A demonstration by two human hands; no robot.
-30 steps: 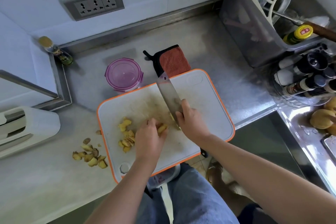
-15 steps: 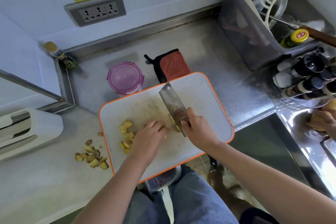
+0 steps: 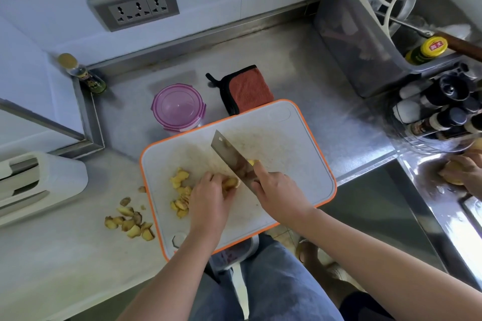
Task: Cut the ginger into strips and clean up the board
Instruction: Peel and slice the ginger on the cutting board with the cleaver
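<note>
A white cutting board with an orange rim [image 3: 294, 138] lies on the steel counter. My left hand [image 3: 208, 198] holds down a ginger piece [image 3: 230, 182] on it with curled fingers. My right hand [image 3: 276, 190] grips a cleaver [image 3: 229, 155], forefinger along the blade; the blade rests tilted right beside the held piece. A small bit of ginger [image 3: 251, 162] shows just behind the blade. Cut ginger chunks [image 3: 180, 190] lie on the board left of my left hand. Ginger peelings and scraps [image 3: 129, 221] lie on the counter left of the board.
Behind the board stand a purple-lidded container [image 3: 178, 108] and a red-and-black cloth [image 3: 247, 88]. A grey utensil bin [image 3: 365, 34] and a rack of bottles [image 3: 443, 112] are at the right. Another person's hand [image 3: 467, 169] holds something at the sink. A small bottle [image 3: 83, 74] stands in the corner.
The cleaver has drawn in close against the ginger piece under my left hand. The other person's hand has come into view at the sink. The camera shifted slightly.
</note>
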